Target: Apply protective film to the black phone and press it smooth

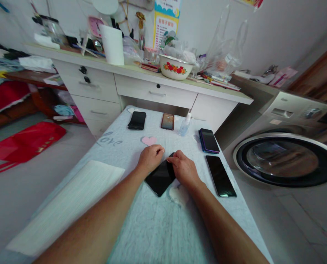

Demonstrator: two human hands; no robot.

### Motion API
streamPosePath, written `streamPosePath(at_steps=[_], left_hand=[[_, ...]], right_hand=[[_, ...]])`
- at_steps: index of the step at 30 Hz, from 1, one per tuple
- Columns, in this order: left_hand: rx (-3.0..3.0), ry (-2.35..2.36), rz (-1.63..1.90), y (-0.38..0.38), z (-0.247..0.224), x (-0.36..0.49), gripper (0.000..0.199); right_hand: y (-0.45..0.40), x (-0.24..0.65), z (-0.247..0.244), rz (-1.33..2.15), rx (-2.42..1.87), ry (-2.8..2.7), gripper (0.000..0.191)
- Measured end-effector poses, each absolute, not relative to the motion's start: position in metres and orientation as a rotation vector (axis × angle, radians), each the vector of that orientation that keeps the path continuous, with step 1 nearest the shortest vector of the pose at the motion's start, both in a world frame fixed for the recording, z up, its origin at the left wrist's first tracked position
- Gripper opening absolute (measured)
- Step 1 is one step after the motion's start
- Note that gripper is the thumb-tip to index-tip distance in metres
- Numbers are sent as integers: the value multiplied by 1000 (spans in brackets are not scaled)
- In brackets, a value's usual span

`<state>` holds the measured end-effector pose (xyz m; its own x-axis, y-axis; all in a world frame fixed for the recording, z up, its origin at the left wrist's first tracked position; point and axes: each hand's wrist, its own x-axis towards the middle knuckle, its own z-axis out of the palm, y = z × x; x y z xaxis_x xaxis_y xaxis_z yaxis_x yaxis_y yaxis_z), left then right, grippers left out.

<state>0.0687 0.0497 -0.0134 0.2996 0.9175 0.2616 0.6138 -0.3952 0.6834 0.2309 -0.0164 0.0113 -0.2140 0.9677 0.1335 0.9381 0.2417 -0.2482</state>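
Observation:
A black smartphone (160, 179) lies at a slant, screen up, on the cloth-covered table in front of me. My right hand (184, 168) has its fingers pressed together at the phone's far right corner, gripping its edge. Curled closed beside the phone's far left side is my left hand (151, 158); anything between its fingertips is too small to make out. To the right of my right hand rests another dark phone (221, 176), and beyond that a dark phone on a blue-purple phone (209, 140).
Farther back stand a black phone (137, 120), a brown phone case (167, 121) and a clear spray bottle (184, 124). A long white cloth (69, 205) lies at left. Behind the table is a cluttered desk (157, 90); a washing machine (284, 146) stands at right.

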Motion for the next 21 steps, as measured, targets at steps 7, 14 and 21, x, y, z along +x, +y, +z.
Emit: streamPosePath(at_steps=[7, 14, 21], left_hand=[[2129, 1366, 881, 50, -15, 69, 24], [2138, 1365, 895, 50, -15, 69, 23], [2124, 1358, 902, 50, -15, 69, 22]], right_hand=[[-8, 237, 13, 30, -1880, -2189, 29], [-10, 239, 14, 36, -1878, -2149, 26], [-4, 245, 8, 117, -1911, -2124, 31]])
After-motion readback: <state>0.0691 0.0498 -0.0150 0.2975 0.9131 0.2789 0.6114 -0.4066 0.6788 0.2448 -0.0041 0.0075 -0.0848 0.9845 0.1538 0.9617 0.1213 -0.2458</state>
